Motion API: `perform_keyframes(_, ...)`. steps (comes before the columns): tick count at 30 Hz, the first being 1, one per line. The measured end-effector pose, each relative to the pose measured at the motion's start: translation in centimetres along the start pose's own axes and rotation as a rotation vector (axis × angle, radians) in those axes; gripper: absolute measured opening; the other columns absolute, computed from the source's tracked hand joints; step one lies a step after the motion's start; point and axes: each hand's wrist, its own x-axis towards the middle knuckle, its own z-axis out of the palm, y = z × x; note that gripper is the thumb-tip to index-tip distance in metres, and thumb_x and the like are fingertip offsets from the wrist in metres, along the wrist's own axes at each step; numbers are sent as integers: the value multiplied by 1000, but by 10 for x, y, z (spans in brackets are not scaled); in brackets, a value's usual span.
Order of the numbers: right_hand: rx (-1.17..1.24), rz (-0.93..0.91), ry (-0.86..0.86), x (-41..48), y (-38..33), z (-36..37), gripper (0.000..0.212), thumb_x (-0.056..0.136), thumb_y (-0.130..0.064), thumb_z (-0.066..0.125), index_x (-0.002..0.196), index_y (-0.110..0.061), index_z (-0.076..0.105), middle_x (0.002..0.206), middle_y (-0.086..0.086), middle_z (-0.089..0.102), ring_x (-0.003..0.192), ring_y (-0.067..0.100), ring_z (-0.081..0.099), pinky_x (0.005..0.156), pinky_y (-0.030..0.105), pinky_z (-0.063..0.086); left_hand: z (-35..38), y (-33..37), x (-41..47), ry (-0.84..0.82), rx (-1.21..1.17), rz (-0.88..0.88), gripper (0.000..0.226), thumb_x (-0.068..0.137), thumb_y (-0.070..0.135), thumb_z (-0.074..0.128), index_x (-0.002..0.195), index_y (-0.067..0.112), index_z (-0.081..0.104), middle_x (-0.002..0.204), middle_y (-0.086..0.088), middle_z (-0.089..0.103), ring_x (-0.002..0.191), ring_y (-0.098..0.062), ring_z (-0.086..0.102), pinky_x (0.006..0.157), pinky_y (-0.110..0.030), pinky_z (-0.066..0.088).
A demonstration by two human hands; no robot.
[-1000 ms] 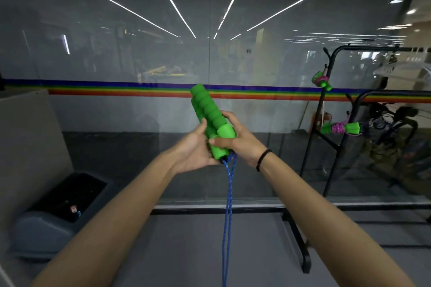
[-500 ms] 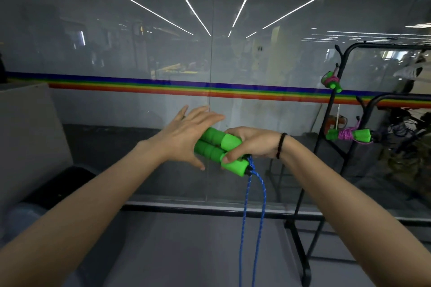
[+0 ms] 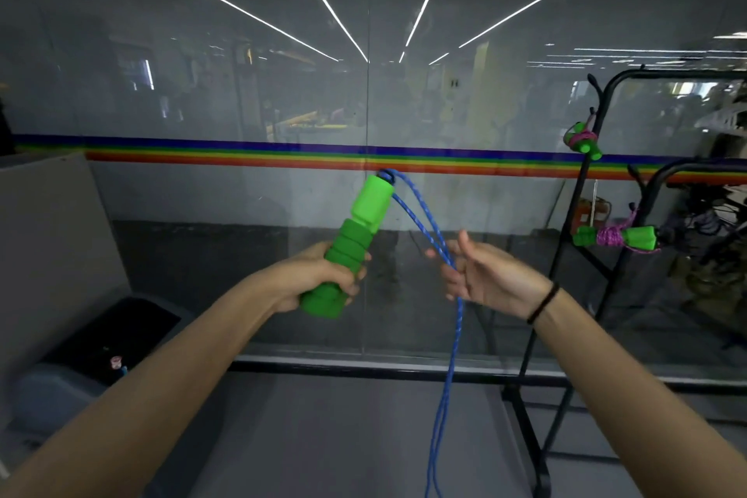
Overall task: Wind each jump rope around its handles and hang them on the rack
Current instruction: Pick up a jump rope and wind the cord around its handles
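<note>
Jutting from left hand (image 3: 319, 281), green handles (image 3: 357, 232); rope (image 3: 422, 224) across right hand (image 3: 495, 281).

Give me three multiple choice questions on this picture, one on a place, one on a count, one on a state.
1. Where does the rack stand?
A. on the person's right
B. on the person's left
C. behind the person

2. How many wound ropes hang on it?
A. one
B. two
C. four

3. What is the left hand doing?
A. hanging empty
B. gripping the green handles
C. pinching a pink rope

Answers:
1 A: its black frame stands at the right edge of the view.
2 B: an upper bundle and a lower bundle hang there.
3 B: its fingers curl round the handles, and the blue rope hangs from their top end.
</note>
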Motion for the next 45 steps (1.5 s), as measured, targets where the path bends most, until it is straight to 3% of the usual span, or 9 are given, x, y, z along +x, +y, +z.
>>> perform_keyframes(4,70,-123,262,9,32,15,34,85,-42,45,95,-14,62,52,-10,35,41,3,30,46,17,37,-5,2,0,-136,-385,20,61,47,-11,54,106,3,54,80,-5,58,65,-16,59,62,-29,54)
perform_keyframes(8,-816,-169,454,16,51,42,26,97,-27,39,89,-18,63,50,-10,45,45,2,42,51,24,36,-6,8,4,-10,-321,11,36,70,-9,58,104,3,54,73,-6,59,60,-15,59,58,-27,54)
perform_keyframes(12,-1653,22,177,16,17,94,30,96,-37,36,99,-16,57,99,17,64,93,35,59,75,36,43,-4,3,11,278,481,88,15,78,0,58,75,14,53,66,-3,54,63,-19,53,56,-24,42)
perform_keyframes(15,-1787,-44,-35,17,-32,122,30,95,-35,40,96,-14,61,92,10,64,86,28,59,69,32,40,-3,-4,10,240,1080,132,23,75,6,56,96,10,49,94,-11,62,90,-28,63,66,-29,47)
perform_keyframes(21,-1342,-143,-76,42,-69,76,23,78,-34,68,80,-11,72,70,-2,69,62,6,58,63,22,46,5,5,-3,-121,1489,304,38,70,6,54,106,18,50,104,-3,61,96,-26,59,72,-34,45)
perform_keyframes(28,-647,-100,157,41,-5,16,44,71,-43,72,79,1,68,67,25,64,59,18,56,52,38,52,-5,6,-4,46,737,474,38,68,-5,57,70,33,51,59,12,50,50,-2,47,48,-16,33)
perform_keyframes(30,-509,-41,162,36,5,16,27,79,-35,66,70,-9,67,46,1,46,39,7,37,34,19,31,-5,3,-2,82,666,473,42,68,-6,57,66,36,52,54,13,48,46,-1,45,46,-15,31)
perform_keyframes(38,-593,155,67,12,5,6,20,84,-35,59,78,-20,70,40,-9,35,34,4,24,37,19,16,-29,0,4,165,1237,470,53,67,-1,55,108,32,65,87,13,64,77,-4,50,71,-26,40)
perform_keyframes(45,-332,127,110,27,27,11,30,85,-39,51,64,-19,59,44,-13,29,40,3,21,39,15,16,-27,-4,10,75,747,453,32,64,6,58,67,38,59,56,17,57,51,2,51,51,-19,37)
